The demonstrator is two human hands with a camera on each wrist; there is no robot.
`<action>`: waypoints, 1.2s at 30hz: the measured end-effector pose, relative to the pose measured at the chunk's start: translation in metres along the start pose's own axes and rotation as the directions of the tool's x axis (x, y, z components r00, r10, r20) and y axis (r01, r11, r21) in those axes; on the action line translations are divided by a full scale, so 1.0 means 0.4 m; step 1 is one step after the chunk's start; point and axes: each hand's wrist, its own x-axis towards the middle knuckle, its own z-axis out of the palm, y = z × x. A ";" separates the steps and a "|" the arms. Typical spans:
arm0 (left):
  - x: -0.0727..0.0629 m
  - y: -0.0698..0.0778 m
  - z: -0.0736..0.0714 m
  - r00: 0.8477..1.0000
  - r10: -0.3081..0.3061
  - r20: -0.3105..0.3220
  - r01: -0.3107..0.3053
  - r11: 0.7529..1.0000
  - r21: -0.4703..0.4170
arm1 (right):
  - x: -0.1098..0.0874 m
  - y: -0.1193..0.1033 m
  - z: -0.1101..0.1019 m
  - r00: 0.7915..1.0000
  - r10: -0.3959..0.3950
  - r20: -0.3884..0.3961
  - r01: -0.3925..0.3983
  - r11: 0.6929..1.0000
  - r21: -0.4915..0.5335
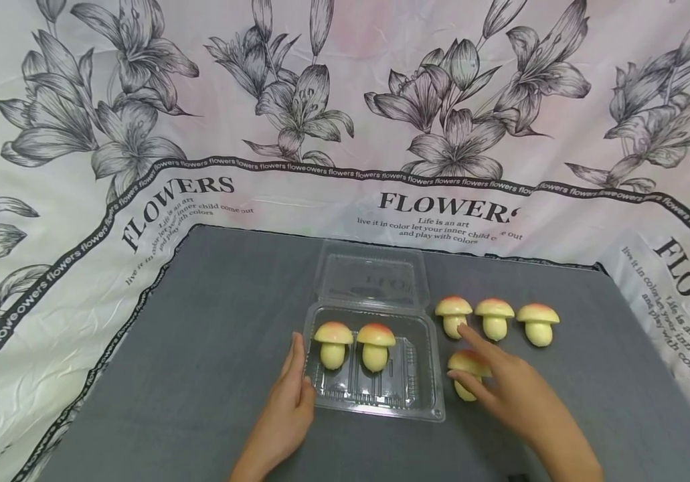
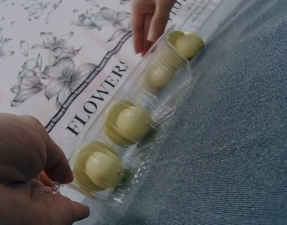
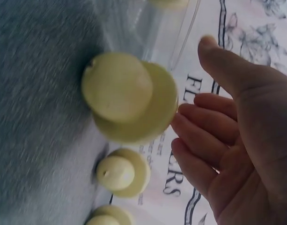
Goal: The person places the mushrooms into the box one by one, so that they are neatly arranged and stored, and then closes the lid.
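A clear plastic clamshell box (image 1: 381,407) lies with its lid (image 1: 371,274) folded back. Inside it are two mushroom-shaped pieces, a left one (image 1: 332,356) and a right one (image 1: 375,358), with red-yellow caps and pale stems. My left hand (image 1: 284,408) is at the box's left side; the left wrist view shows thumb and fingers (image 2: 59,164) pinching its rim. To the right of the box, my right hand (image 1: 510,385) reaches over another mushroom piece (image 1: 466,391), partly covering it. In the right wrist view, thumb and fingers are spread beside this mushroom (image 3: 117,86), not closed round it.
Three more mushroom pieces stand in a row beyond my right hand: a left one (image 1: 453,308), a middle one (image 1: 494,320) and a right one (image 1: 539,325). The grey tabletop (image 1: 218,321) meets a flower-printed white cloth (image 1: 296,194) behind and at the sides.
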 end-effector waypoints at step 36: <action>0.002 0.001 0.003 1.000 0.006 0.007 -0.005 1.000 -0.008 | -0.037 0.044 0.013 1.000 0.005 0.026 -0.005 0.999 -0.032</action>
